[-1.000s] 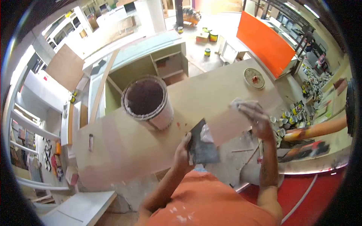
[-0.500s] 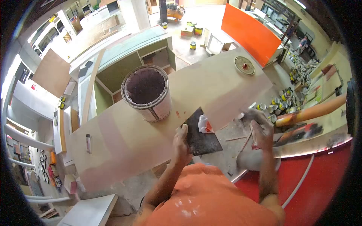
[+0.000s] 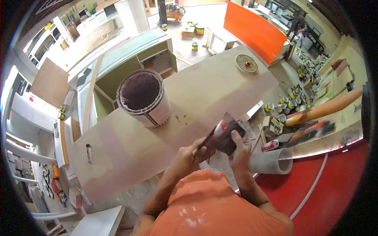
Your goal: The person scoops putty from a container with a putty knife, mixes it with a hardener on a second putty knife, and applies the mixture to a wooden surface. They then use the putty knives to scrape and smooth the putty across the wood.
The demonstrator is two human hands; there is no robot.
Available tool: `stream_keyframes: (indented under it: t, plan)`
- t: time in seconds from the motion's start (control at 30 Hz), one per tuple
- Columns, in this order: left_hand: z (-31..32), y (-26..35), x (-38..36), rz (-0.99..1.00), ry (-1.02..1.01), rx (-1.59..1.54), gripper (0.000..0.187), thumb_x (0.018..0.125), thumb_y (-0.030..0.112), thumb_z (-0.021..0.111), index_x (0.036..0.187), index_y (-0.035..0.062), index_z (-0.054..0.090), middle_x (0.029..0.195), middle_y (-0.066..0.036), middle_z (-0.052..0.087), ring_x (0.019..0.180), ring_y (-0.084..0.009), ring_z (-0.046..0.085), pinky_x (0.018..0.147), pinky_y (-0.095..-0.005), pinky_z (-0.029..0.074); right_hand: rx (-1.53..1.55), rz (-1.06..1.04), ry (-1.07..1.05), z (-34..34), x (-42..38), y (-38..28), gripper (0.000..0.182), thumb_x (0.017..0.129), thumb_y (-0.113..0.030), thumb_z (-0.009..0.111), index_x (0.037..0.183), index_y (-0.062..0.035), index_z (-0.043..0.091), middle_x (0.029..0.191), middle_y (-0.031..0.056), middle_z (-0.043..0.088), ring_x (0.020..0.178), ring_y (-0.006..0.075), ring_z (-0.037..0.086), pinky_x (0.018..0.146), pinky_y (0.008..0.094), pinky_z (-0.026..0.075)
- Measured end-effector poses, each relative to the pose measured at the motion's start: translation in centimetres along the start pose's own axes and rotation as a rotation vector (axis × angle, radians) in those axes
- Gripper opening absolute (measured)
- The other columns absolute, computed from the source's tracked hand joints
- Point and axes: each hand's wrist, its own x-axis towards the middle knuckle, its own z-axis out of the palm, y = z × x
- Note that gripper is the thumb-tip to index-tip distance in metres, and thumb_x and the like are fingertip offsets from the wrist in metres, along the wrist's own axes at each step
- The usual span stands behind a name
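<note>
Item: dark scraper blade [image 3: 222,135], gripped by my left hand [image 3: 188,155] and right hand [image 3: 239,151], hands close together. Long axis probably ran toward the paint bucket [image 3: 143,98], up-left on the board [image 3: 204,92]; left hand nearer it.

An open bucket [image 3: 142,98] of dark filler stands on the desk [image 3: 204,90]. A round lid [image 3: 246,63] lies at its far end, beside an orange panel [image 3: 255,30]. Small cans [image 3: 281,106] crowd the floor.
</note>
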Motion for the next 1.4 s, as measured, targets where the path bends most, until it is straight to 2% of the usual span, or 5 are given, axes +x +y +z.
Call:
stream_keyframes:
  t: [0.13,0.33,0.4,1.0,1.4]
  plan:
    - [1.3,-2.1,-2.5,0.085,-0.531,0.288,0.035,0.097,0.029,0.052,0.127,0.0118,0.054,0.092,-0.018,0.067,0.071,-0.0325,0.066,0.067,-0.0381,0.053,0.317,-0.211,0.283,-1.5,2.6,-1.4,0.038,0.088,-0.011,0.064,0.123,-0.0019,0.053,0.114,0.0084,0.062,0.101,0.0213,0.061,0.089,0.0379,0.051]
    - [3.9,-1.9,-1.4,-0.771,0.220,-1.426,0.035,0.095,0.029,0.053,0.117,0.0019,0.053,0.101,-0.009,0.065,0.086,-0.0205,0.066,0.079,-0.0353,0.055,-0.392,-0.448,0.149,-11.7,-1.2,1.2,0.045,0.080,-0.005,0.067,0.122,-0.0105,0.055,0.106,0.0076,0.058,0.107,0.0252,0.057,0.095,0.0395,0.045]
    - [4.4,-2.9,-1.0,-0.792,0.145,-1.487,0.036,0.095,0.029,0.052,0.119,0.0024,0.053,0.102,-0.010,0.065,0.086,-0.0202,0.066,0.080,-0.0339,0.056,-0.671,-0.839,-0.734,-3.8,-3.0,-4.3,0.037,0.073,-0.005,0.071,0.108,-0.0108,0.060,0.100,0.0077,0.053,0.106,0.0271,0.056,0.093,0.0410,0.046]
    - [0.4,-1.3,-1.5,-0.526,0.139,-0.807,0.032,0.097,0.028,0.053,0.111,-0.0004,0.057,0.096,-0.006,0.064,0.078,-0.0127,0.062,0.065,-0.0270,0.050,-2.108,-1.180,-1.228,1.1,-2.9,-9.2,0.027,0.081,-0.026,0.059,0.108,-0.0233,0.058,0.115,0.0082,0.047,0.118,0.0290,0.045,0.105,0.0478,0.037]
    - [-1.7,0.2,-3.2,-0.342,0.174,-0.585,0.039,0.101,0.028,0.047,0.124,-0.0033,0.054,0.098,-0.002,0.062,0.082,-0.0078,0.054,0.070,-0.0242,0.047,-1.869,-1.281,-1.301,5.7,-1.3,-8.9,0.027,0.078,-0.024,0.057,0.104,-0.0190,0.059,0.106,0.0062,0.052,0.114,0.0255,0.050,0.107,0.0434,0.036]
